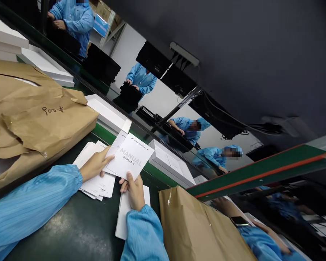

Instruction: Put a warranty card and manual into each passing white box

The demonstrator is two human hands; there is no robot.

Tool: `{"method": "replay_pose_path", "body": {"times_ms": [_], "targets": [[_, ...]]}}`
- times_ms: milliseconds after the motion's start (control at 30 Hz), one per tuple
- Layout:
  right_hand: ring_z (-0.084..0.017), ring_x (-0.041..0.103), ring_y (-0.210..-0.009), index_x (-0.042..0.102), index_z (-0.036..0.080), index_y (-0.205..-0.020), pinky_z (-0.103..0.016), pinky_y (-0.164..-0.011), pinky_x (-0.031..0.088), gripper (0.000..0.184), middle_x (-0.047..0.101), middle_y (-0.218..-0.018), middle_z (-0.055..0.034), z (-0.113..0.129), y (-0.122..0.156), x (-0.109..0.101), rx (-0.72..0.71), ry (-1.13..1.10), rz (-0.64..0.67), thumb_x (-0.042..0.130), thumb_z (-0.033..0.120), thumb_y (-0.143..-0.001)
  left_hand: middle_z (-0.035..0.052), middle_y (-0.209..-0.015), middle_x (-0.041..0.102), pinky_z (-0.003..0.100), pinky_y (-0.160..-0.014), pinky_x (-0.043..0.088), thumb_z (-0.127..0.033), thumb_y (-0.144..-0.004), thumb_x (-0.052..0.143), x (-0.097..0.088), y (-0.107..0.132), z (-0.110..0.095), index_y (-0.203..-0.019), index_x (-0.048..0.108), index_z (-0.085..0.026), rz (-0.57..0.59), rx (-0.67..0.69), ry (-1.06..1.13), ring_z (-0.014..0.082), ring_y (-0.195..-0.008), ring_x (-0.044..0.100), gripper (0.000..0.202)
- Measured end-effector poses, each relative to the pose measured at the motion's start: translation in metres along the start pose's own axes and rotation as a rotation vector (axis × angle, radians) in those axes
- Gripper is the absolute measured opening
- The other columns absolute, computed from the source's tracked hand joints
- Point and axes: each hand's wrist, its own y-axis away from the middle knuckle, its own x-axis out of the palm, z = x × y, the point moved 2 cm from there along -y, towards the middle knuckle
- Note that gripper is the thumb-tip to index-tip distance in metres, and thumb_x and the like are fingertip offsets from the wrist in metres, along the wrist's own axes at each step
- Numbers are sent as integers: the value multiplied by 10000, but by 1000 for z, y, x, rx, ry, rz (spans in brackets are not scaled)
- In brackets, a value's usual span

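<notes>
A white booklet (133,156) printed "MANUAL" and "HYTAB" is held up in front of me. My right hand (135,191) is closed on its lower edge, thumb on the front. My left hand (97,164) pinches more white booklets (115,145) that fan out behind its left edge; how many cannot be told. Beneath the left hand lies a loose pile of white booklets (99,186). A neater stack of white booklets (122,217) rests on the dark green table (62,232), partly hidden by my right hand and sleeve.
Brown paper packages stand on both sides: a torn one (43,112) at left, another (190,224) at right. White box trays (108,112) line the green belt behind. A green beam (255,172) slants across the right. Several co-workers in blue work beyond the line.
</notes>
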Motion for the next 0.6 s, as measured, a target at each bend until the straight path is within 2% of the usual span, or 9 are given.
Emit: {"method": "replay_pose_path", "body": {"times_ms": [67,133,200,267,467,533,600], "targets": [[-79,480,-345,408,157,-843,-170,-326,304,263,549,-526,21,1,0,0,-11,-4,-22,410,403,-748,-11,-687,581,207,-412,388,-369,-726,385,0,0,0,-1072,341,-217,-5,17,0,94,-324,490,380],[-86,492,-362,403,157,-858,-175,-338,315,284,551,-524,18,2,0,-1,-13,-13,-57,414,415,-741,-29,-585,569,211,-473,397,-349,-708,419,0,-2,2,-1011,370,-191,0,48,-1,113,-382,522,346],[-90,497,-371,401,157,-864,-180,-347,324,301,551,-521,19,2,-1,-2,-10,-26,-102,422,427,-732,-45,-489,541,214,-534,397,-318,-709,415,0,-4,5,-915,407,-179,10,75,11,132,-467,552,249],[-93,499,-375,397,161,-865,-186,-354,330,313,550,-516,22,1,-2,-4,-13,-40,-149,428,437,-723,-43,-479,543,209,-552,390,-294,-726,380,1,-6,8,-836,420,-181,26,97,31,127,-504,555,163],[-103,500,-397,422,164,-787,-204,-375,345,293,557,-516,9,0,-2,-8,-54,-32,-216,445,447,-711,-68,-407,487,165,-346,302,-339,-754,312,9,-3,5,-902,384,-190,6,48,10,87,-305,405,222],[-108,499,-407,435,172,-769,-218,-387,359,281,560,-527,7,3,-2,-9,-61,-67,-239,456,445,-705,-71,-398,473,159,-341,294,-328,-758,308,9,-9,-2,-887,384,-189,-5,57,29,83,-308,400,204],[-119,500,-422,451,194,-757,-241,-397,372,255,562,-548,9,6,-2,-11,-69,-109,-269,470,441,-697,-71,-408,470,161,-356,298,-294,-765,308,4,-24,-10,-849,391,-187,-67,75,41,77,-324,403,159]]}}
